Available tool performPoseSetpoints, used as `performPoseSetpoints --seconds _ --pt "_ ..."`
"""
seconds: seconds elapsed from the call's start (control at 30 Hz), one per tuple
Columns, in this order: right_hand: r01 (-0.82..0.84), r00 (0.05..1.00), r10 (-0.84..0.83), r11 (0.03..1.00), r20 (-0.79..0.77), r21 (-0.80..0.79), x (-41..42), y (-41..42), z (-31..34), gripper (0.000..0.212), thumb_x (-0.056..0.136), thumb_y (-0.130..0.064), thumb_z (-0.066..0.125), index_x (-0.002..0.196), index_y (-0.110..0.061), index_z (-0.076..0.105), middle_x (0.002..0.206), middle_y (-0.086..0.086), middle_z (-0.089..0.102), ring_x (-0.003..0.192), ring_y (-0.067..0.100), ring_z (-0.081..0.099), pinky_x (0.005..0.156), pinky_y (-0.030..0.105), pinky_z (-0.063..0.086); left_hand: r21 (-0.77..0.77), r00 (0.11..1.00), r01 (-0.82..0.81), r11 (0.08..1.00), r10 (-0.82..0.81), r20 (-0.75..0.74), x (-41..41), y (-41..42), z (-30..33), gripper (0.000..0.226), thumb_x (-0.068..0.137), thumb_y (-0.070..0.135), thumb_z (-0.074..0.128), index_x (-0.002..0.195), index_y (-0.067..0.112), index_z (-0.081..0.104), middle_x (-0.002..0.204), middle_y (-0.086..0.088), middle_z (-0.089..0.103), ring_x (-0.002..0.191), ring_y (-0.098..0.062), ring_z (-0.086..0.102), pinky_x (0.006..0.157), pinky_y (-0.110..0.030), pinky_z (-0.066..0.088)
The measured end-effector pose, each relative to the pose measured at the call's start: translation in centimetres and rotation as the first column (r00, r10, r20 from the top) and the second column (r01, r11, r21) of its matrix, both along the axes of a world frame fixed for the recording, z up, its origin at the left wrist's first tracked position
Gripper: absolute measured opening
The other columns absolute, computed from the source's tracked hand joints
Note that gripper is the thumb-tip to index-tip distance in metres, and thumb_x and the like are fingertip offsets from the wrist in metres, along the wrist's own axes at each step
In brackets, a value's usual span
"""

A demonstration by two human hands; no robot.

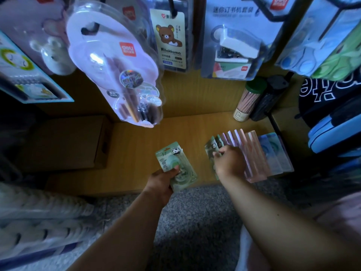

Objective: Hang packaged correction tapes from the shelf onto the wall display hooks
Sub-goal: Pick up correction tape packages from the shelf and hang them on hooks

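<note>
My left hand (162,180) grips a green correction tape pack (175,163) with a panda sticker, held just above the wooden shelf (140,145). To its right, a row of packs (252,153) stands on edge on the shelf: green ones at the left, pink in the middle, blue at the right. My right hand (228,161) rests on the left end of this row, its fingers pinching a green pack (212,148). Black wall hooks (172,4) above carry other blister packs.
A brown cardboard box (64,143) sits at the shelf's left. A pencil tub with a green lid (249,100) and a dark holder (267,100) stand at the back right. Hanging packs (117,61) dangle low over the shelf. Grey speckled floor (195,222) lies below.
</note>
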State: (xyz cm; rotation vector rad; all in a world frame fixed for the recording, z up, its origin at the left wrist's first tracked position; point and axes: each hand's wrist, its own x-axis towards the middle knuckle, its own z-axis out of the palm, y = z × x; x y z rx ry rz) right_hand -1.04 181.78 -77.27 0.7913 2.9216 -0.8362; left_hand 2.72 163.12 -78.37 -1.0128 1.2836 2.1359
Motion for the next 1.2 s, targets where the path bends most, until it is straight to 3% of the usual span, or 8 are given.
performPoseSetpoints --seconds 0.13,0.27,0.43,0.63,0.83,1.0,1.1,1.2 --pt "0.043 0.991 -0.054 0.995 0.119 0.093 -0.1 1.5 -2.1 0.028 0.081 -0.040 0.065 0.096 -0.016 0.073 0.094 0.009 0.069 0.089 0.029 0.066 0.078 0.036 0.056 -0.006 1.000 -0.001 1.000 0.001 0.010 0.2 -0.4 -0.7 0.034 0.085 0.003 0.068 0.118 -0.002 0.063 0.109 -0.021 0.072 0.093 -0.034 0.072 0.079 -0.045 0.058" --pt "0.015 0.989 -0.034 0.991 0.141 0.135 0.0 1.4 -2.3 0.026 0.084 -0.035 0.064 0.095 -0.014 0.076 0.091 0.010 0.072 0.087 0.029 0.068 0.076 0.034 0.057 -0.016 1.000 0.009 1.000 -0.009 0.021 0.5 -0.7 -1.5 0.035 0.085 0.005 0.069 0.119 -0.001 0.062 0.112 -0.021 0.071 0.101 -0.037 0.070 0.090 -0.051 0.055" --pt "-0.007 0.992 -0.002 0.997 0.123 0.074 -0.5 0.1 -1.1 0.024 0.085 -0.030 0.062 0.095 -0.013 0.076 0.093 0.011 0.072 0.088 0.031 0.068 0.076 0.034 0.057 -0.072 1.000 -0.011 0.997 0.012 0.022 0.5 -1.0 -2.5 0.035 0.088 0.008 0.068 0.122 0.001 0.061 0.116 -0.021 0.069 0.104 -0.039 0.067 0.090 -0.053 0.054" --pt "0.035 0.998 -0.020 0.970 0.063 -0.242 -0.9 -2.8 1.5 0.021 0.085 -0.028 0.066 0.095 -0.012 0.075 0.096 0.009 0.074 0.092 0.029 0.069 0.077 0.027 0.052 -0.180 0.995 -0.090 0.980 0.095 0.024 0.4 -1.5 -3.3 0.034 0.089 0.012 0.068 0.121 0.004 0.060 0.114 -0.022 0.068 0.098 -0.039 0.068 0.086 -0.053 0.054" --pt "0.123 0.973 0.033 0.766 0.229 -0.630 -0.4 -3.7 2.3 0.028 0.083 -0.021 0.072 0.100 0.001 0.071 0.094 0.006 0.064 0.089 0.017 0.059 0.074 0.022 0.038 -0.113 0.993 -0.116 0.987 0.116 -0.010 0.3 -1.7 -2.7 0.032 0.095 0.015 0.060 0.125 0.004 0.058 0.117 -0.021 0.068 0.103 -0.040 0.067 0.090 -0.058 0.052" --pt "0.253 0.939 0.053 0.567 0.341 -0.784 0.4 -3.8 1.6 0.037 0.090 -0.018 0.063 0.125 -0.006 0.057 0.110 0.003 0.049 0.114 0.022 0.049 0.087 0.024 0.031 0.059 0.994 -0.108 0.992 0.109 -0.026 0.0 -1.2 -1.9 0.036 0.100 0.025 0.049 0.131 0.006 0.054 0.120 -0.018 0.069 0.108 -0.035 0.068 0.085 -0.052 0.057" --pt "0.265 0.939 0.026 0.583 0.343 -0.768 0.4 -4.2 1.3 0.033 0.084 -0.019 0.070 0.115 -0.009 0.062 0.111 0.004 0.058 0.096 0.020 0.050 0.083 0.026 0.035 0.156 0.996 -0.060 0.986 0.069 -0.056 -0.2 -0.7 -1.2 0.046 0.099 0.038 0.048 0.131 0.005 0.057 0.122 -0.019 0.068 0.111 -0.033 0.066 0.086 -0.046 0.058" --pt "0.266 0.940 0.005 0.614 0.341 -0.743 0.3 -4.4 0.7 0.022 0.081 -0.023 0.073 0.098 -0.015 0.061 0.098 0.001 0.057 0.088 0.018 0.051 0.079 0.027 0.038 0.167 0.993 -0.062 0.984 0.077 -0.089 -0.3 -0.5 -1.0 0.052 0.087 0.034 0.063 0.130 0.005 0.058 0.122 -0.019 0.068 0.111 -0.034 0.066 0.088 -0.048 0.057"
